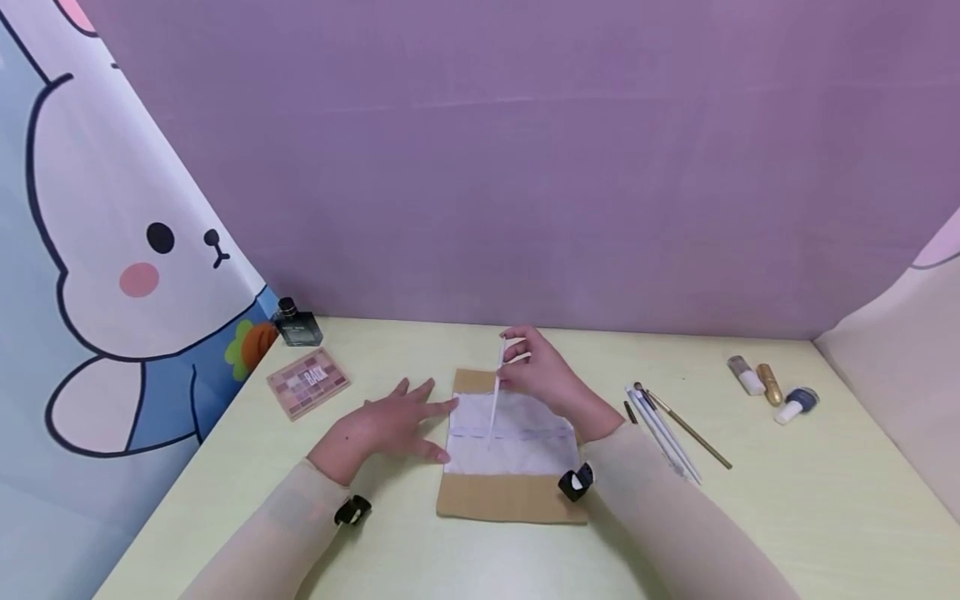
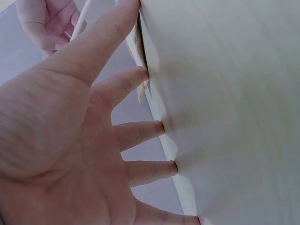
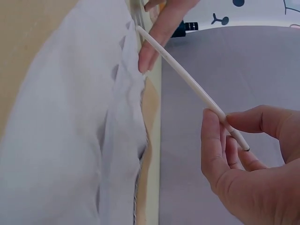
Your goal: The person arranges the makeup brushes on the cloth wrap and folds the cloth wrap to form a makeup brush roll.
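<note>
Head view only shows the full layout: white stick [image 1: 496, 392] slanting over white cloth [image 1: 513, 433] on brown cardboard [image 1: 510, 498], mid-counter [image 1: 825, 500]. Stick's long axis runs near-far; upper end at the far side, lower tip on the cloth. Right wrist view shows the pinch close up: right hand [image 3: 248, 173] grip closed on the stick's upper end, thumb against fingertips. Left wrist view: left hand [image 2: 61, 140] grip spread, fingers straight, tips pressing at the cloth's left edge.

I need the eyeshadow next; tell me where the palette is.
In the head view, the palette lies on the table's left side, just in front of the dark bottle, left of the left hand.
</note>
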### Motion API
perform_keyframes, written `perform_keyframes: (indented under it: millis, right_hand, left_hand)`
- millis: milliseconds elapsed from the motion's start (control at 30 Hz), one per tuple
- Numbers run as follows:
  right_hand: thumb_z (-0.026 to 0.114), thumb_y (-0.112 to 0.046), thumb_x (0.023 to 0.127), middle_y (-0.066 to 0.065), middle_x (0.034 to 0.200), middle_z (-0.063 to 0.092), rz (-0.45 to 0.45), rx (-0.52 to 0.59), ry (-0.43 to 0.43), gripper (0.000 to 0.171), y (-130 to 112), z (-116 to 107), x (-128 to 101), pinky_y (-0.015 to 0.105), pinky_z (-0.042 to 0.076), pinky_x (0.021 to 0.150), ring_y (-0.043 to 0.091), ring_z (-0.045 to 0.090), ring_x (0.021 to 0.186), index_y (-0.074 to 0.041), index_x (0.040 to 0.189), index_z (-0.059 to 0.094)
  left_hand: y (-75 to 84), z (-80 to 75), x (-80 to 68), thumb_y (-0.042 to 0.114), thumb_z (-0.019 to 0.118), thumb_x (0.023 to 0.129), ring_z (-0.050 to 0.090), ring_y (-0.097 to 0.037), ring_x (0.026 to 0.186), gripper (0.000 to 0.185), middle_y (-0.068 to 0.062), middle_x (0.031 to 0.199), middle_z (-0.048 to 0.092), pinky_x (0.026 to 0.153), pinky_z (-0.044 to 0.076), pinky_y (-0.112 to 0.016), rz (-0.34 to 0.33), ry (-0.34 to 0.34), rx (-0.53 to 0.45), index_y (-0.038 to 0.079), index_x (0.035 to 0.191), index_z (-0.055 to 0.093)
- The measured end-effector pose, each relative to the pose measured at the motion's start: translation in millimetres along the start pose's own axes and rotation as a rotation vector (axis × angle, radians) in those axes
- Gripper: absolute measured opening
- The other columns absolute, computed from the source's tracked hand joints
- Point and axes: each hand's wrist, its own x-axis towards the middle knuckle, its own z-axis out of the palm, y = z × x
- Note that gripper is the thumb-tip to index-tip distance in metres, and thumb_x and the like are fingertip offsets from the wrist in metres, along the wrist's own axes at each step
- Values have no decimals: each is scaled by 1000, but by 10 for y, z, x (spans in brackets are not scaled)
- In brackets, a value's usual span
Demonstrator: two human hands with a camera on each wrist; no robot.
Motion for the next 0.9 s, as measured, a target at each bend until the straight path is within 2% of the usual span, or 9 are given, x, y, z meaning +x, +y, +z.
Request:
perform_keyframes:
  millis: [200, 433, 733, 900]
  right_hand:
    - [69, 6, 96, 15, 114, 59, 3, 5, 32, 60, 22, 121, 85, 49, 67, 94, 26, 70, 97, -6, 150, 46]
    - [71, 5, 96, 16, 116, 60, 20, 17, 83, 62, 34, 198, 163, 48, 66, 96, 29, 73, 101, -6, 151, 45]
    - [67, 14, 92, 13, 107, 58, -3, 95, 121, 61, 101, 300, 266, 50, 67, 92, 23, 72, 85, 0, 146, 44]
    - [67, 12, 91, 13, 107, 58, -12, 55, 96, 59, 130, 347, 285, 44, 69, 85, 21, 70, 82, 2, 145, 45]
  left_hand:
    - [-30, 9, 17, 70, 78, 85, 14, -60, 162, 94, -18, 180, 19, 105, 22, -98, 10, 9, 14, 37, 165, 41]
    - [-14, 0, 8, 69, 78, 85, 15, -60, 162, 93, -19, 180, 20, 104, 24, -98, 12, 12, 17, 36, 164, 42]
    - [-17, 19, 22, 69, 79, 85, 15, -59, 163, 93, -18, 180, 20, 103, 25, -98, 2, 11, 16, 37, 164, 42]
    - [-12, 8, 12, 68, 79, 85, 14, -59, 163, 93, -17, 180, 20, 104, 24, -98, -4, 14, 11, 37, 164, 43]
